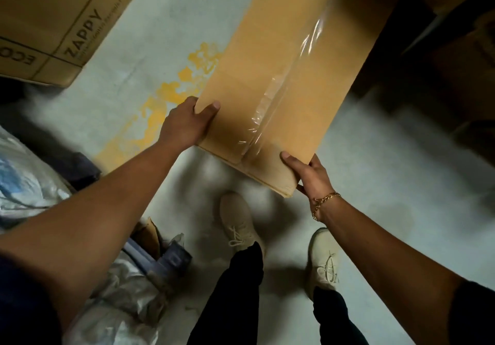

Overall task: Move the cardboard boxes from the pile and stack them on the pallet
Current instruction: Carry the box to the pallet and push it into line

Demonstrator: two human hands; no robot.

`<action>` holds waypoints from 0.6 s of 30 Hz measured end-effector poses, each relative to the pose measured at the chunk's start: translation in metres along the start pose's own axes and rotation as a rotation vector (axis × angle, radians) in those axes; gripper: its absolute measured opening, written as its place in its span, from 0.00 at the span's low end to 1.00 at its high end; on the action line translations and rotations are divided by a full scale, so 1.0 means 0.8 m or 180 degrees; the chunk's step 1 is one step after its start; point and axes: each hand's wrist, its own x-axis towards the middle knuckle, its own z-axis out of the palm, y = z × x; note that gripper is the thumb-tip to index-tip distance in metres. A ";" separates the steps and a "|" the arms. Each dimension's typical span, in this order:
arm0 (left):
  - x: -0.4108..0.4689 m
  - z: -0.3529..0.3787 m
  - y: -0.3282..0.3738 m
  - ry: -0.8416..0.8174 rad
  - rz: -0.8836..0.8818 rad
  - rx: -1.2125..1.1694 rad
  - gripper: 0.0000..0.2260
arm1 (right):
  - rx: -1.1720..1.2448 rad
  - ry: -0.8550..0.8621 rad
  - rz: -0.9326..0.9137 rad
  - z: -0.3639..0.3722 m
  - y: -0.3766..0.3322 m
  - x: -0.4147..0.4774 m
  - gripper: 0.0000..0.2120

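The cardboard box (281, 77) is long and flat-sided, made of plain brown board with a smooth, matte face. Its long axis runs from the near end, just above the shoes, away and up to the right, where the far end leaves the picture, so I cannot tell if that end rests on something. A strip of clear shiny tape (270, 114), wrinkled in places, follows the middle seam along the length.

The 2 hands hold the near end. The left hand (184, 125) grips the near left corner, thumb on the top face and fingers round the side. The right hand (310, 176) grips the near right corner in the same way; a gold chain bracelet (324, 200) is on its wrist.

Below is a pale grey floor (160, 36) with a worn patch of yellow paint (160, 98). At the upper left lies another box (53, 23) printed "ZAPPY". 2 beige laced shoes (239, 224) stand under the held box, and crumpled plastic sheet (120, 299) lies at the lower left.
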 end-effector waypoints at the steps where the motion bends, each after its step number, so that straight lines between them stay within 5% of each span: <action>1: -0.014 -0.004 0.005 0.0018 -0.0006 0.0002 0.22 | -0.0041 0.0020 -0.0046 -0.009 -0.006 -0.010 0.27; 9: -0.129 -0.004 0.056 0.0051 -0.0273 -0.0421 0.35 | -0.0393 0.0247 -0.0347 -0.085 -0.082 -0.080 0.25; 18: -0.217 0.028 0.092 0.0166 -0.0652 -0.1410 0.28 | -0.1288 0.0010 -0.0587 -0.137 -0.148 -0.108 0.29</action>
